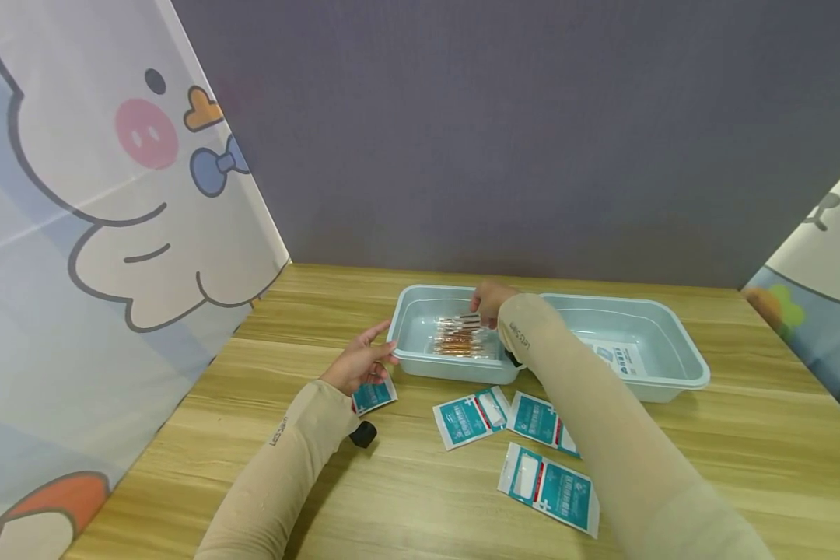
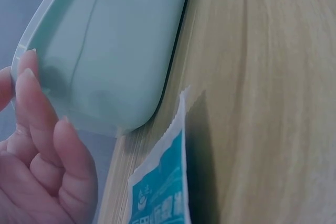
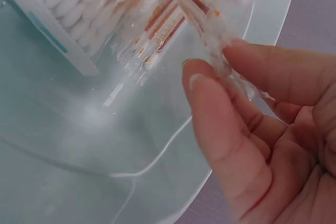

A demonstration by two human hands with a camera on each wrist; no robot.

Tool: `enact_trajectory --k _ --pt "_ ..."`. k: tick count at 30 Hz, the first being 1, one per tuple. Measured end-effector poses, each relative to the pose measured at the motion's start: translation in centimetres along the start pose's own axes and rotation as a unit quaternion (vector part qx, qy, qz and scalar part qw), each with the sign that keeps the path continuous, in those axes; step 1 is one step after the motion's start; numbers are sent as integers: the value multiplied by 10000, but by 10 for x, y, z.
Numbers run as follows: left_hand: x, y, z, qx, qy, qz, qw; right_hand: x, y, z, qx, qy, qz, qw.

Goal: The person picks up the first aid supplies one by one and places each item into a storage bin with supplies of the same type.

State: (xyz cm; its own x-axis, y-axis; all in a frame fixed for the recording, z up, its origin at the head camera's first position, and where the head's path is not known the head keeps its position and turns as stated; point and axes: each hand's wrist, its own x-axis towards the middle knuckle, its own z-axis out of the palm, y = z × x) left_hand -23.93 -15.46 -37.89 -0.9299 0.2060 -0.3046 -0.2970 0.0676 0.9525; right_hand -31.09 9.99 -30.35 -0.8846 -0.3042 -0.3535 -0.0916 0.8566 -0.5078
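My left hand grips the near left corner of a pale blue plastic tub, with fingertips at the rim in the left wrist view. Inside that tub lies a pile of cotton swabs with amber-brown liquid in their stems, in clear wrapping. My right hand reaches over the tub's right part. Between its thumb and fingers it pinches the end of a clear-wrapped strip of swabs, tilted above the others. Beneath my left hand a teal-and-white packet stands out at an angle in the left wrist view.
A second pale blue tub stands at the right, holding a printed white-and-blue packet. Several teal packets lie on the wooden table in front, among them one packet and another. A grey wall rises behind.
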Motion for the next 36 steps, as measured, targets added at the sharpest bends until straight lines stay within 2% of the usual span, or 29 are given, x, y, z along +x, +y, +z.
enact_trajectory --k 9,18,25,32,36 --pt "-1 2 1 24 -11 43 10000 -6 1 -4 -179 117 71 9997" --pt "0 2 2 33 38 -42 10000 -11 2 -5 -296 145 73 9994" --pt "0 3 2 105 7 28 9999 -13 4 -6 -532 247 35 9983" --pt "-2 1 1 80 -3 -45 10000 -13 7 -7 -381 177 118 9990" --pt "-3 1 1 40 18 -32 10000 -16 7 -8 -547 122 -68 9984"
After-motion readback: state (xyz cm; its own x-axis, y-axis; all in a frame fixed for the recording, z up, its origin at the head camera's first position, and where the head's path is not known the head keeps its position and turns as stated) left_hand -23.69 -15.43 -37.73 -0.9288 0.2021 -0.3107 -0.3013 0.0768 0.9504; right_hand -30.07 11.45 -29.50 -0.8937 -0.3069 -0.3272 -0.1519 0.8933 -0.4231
